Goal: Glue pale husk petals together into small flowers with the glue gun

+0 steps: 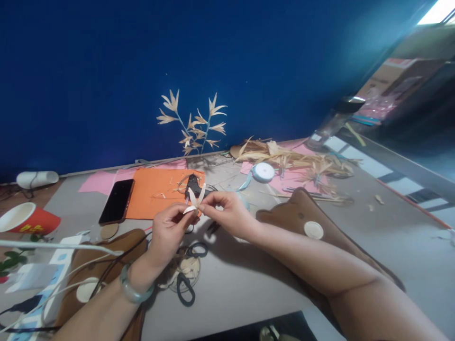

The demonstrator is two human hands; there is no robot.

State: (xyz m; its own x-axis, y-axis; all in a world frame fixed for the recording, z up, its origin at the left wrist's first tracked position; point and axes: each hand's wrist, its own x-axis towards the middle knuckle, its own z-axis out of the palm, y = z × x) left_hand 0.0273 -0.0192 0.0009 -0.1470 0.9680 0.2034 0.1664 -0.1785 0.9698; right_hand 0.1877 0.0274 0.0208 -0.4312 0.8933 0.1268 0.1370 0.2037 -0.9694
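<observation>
Near: scissors (pixel 181 276), black loops toward the wearer, lying on the tabletop (pixel 227 298) just below the hands.

Above them, the pale petal piece (pixel 197 198) is up off the tabletop, between both hands. Left hand (pixel 168 229): thumb and fingers pinched closed on its lower left side. Right hand (pixel 231 214): fingertips closed at its base, fingers nearly meeting the left's. Petals splay upward, free.

Handling call: near weightless, dry, papery, stiffish but thin; low slip risk, likely to crease or split. Best hold is the gathered base, light pinch, petals left alone.

Beyond: orange sheet (pixel 145 189) with a black tool (pixel 193 183); farther back, stems of similar blooms (pixel 209 124) by the blue panel (pixel 106 85).
</observation>
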